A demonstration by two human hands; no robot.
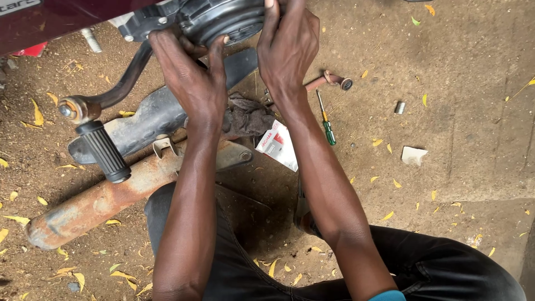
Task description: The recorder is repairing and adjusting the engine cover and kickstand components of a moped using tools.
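Note:
A round black engine cover [223, 19] sits on a motorcycle at the top of the view. My left hand [192, 75] grips its lower left rim, fingers curled up over the edge. On the cover's right side rests my right hand [287, 50], fingers pressed against it. Both arms reach up from my lap. A black kick lever [120, 83] with a ribbed rubber pedal [103, 150] hangs to the left of my left hand.
A rusty exhaust pipe [106, 198] lies on the dirt at lower left. Near my right forearm lie a dark rag [245, 117], a white and red packet [278, 146], a green-handled screwdriver [326, 125], a small metal socket [399, 107] and a paper scrap [413, 155]. Yellow leaves are scattered about.

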